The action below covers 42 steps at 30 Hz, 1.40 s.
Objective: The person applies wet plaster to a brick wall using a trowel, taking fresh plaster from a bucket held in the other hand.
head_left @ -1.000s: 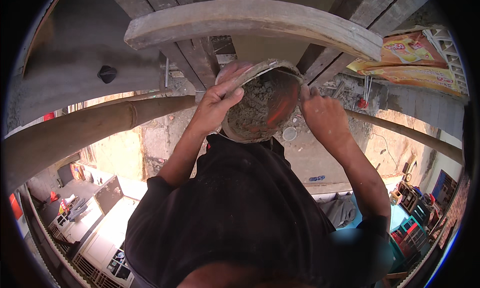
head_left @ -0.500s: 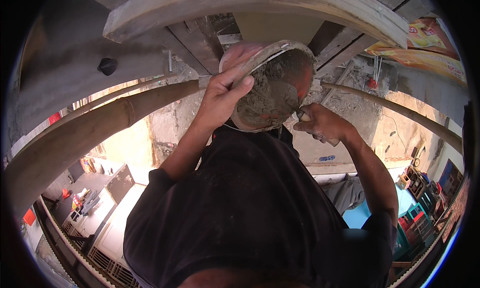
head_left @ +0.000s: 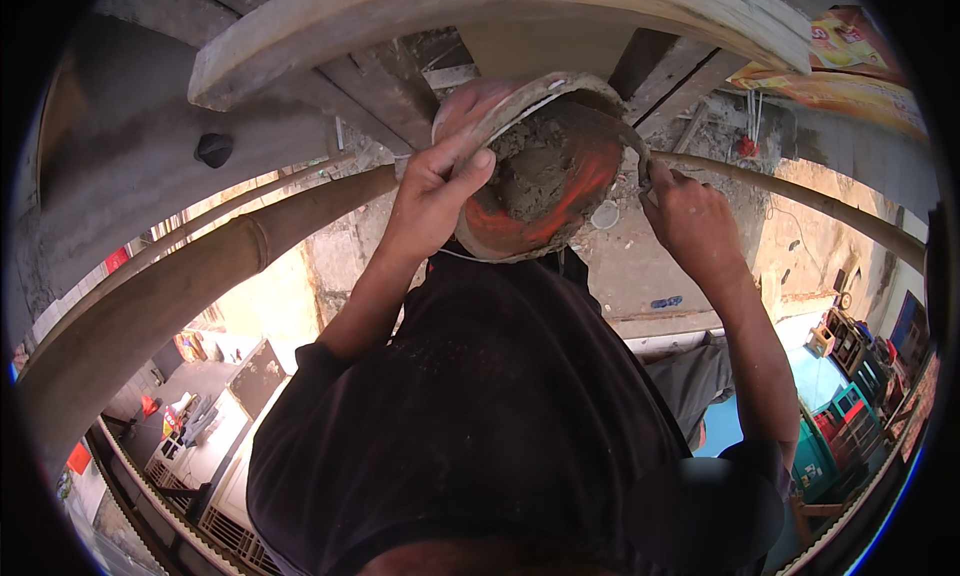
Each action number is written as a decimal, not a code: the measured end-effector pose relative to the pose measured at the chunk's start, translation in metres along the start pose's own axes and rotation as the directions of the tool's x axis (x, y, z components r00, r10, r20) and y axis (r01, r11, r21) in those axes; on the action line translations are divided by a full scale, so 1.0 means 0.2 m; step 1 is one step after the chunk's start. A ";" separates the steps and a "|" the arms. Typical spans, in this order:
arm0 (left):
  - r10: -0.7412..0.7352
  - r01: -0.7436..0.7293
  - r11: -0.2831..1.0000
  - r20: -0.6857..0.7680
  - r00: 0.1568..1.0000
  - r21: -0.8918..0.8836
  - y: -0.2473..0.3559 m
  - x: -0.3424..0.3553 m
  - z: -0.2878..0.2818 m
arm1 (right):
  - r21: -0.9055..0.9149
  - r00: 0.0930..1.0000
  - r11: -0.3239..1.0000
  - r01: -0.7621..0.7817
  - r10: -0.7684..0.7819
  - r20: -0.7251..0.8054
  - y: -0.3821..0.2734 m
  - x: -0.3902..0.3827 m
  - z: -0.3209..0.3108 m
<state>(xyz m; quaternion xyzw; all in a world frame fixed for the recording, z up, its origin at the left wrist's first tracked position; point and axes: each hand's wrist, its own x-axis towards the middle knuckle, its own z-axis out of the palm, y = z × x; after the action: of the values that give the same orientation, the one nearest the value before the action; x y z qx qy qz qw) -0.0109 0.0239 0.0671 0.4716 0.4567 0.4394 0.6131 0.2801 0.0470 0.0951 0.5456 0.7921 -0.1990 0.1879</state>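
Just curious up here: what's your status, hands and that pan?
Left hand grips rim of tilted mortar pan. Right hand holds a tool at the pan's far rim. Bamboo pole and plank close by.

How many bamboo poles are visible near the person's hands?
2. One thick bamboo pole runs from the lower left up to the left hand, which holds the mortar pan. A thinner bamboo pole extends right past the right hand. Others may be hidden.

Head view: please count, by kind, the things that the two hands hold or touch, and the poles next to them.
Pan of wet mortar, held by the left hand: 1
Trowel, held by the right hand: 1
Bamboo poles: 2
Total: 4
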 end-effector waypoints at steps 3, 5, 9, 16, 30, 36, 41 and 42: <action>0.022 -0.022 0.999 -0.002 1.000 -0.033 -0.02 -0.01 0.00 | 0.221 0.983 0.968 0.117 -0.145 0.114 -0.03 0.02 0.24; 0.028 -0.028 0.999 -0.015 0.999 -0.046 -0.03 0.00 0.01 | 0.499 0.933 0.845 0.192 -0.316 0.175 -0.05 0.03 0.28; 0.031 -0.031 0.999 -0.011 0.999 -0.015 -0.02 0.00 0.00 | 0.854 0.803 0.480 -0.201 -0.419 0.425 -0.20 -0.03 0.12; 0.046 -0.046 0.998 0.005 0.999 -0.041 0.04 0.00 0.00 | 0.893 0.806 0.101 -0.439 -0.394 0.441 -0.12 -0.17 0.33; -0.059 0.059 0.995 0.000 0.998 -0.080 -0.05 -0.03 -0.02 | 0.788 0.998 -0.614 -0.044 0.014 0.067 0.00 -0.66 0.36; -0.128 0.126 0.986 -0.011 0.992 -0.107 0.00 -0.03 -0.02 | 0.569 0.732 -0.510 0.645 0.626 -0.269 0.18 -0.52 0.01; -0.157 0.152 0.978 -0.025 0.987 -0.145 -0.04 -0.04 -0.03 | 0.169 0.106 -0.018 0.985 0.843 -0.527 0.35 -0.41 -0.44; -0.175 0.167 0.977 -0.048 0.983 -0.135 -0.04 -0.06 -0.05 | 0.104 -0.013 0.078 0.992 0.854 -0.520 0.38 -0.39 -0.51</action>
<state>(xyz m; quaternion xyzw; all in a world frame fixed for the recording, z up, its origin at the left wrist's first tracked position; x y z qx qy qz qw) -0.0216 0.0126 0.0593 0.3762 0.4839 0.4279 0.6642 0.3688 0.0633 0.2139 0.2736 0.2639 -0.2193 -0.8986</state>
